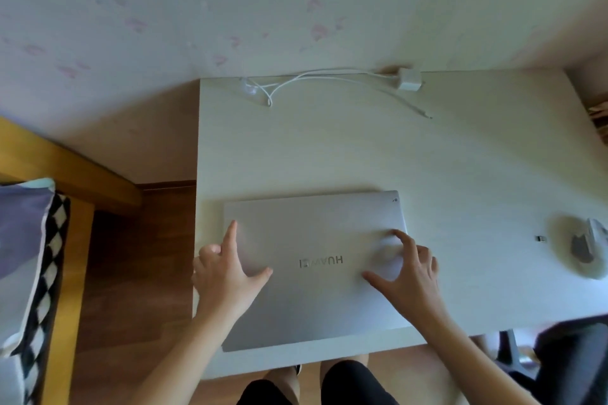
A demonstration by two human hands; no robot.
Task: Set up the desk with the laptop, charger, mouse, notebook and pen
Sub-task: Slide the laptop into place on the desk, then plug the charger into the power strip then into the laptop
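Observation:
A closed silver laptop (316, 233) lies flat on the white desk (460, 174), near its front left corner. My left hand (227, 273) rests on the lid's left side with fingers spread. My right hand (408, 270) rests on the lid's right side, fingertips touching it. A white charger brick (409, 79) with its cable (296, 82) lies along the desk's back edge by the wall. A grey mouse (587, 242) sits at the right edge of the desk. No notebook or pen shows.
A small metal piece (540, 239) lies left of the mouse. A wooden bed frame (69, 174) with a patterned pillow (29, 260) stands at the left. A dark chair (572, 362) is at the lower right. Wood floor lies left of the desk.

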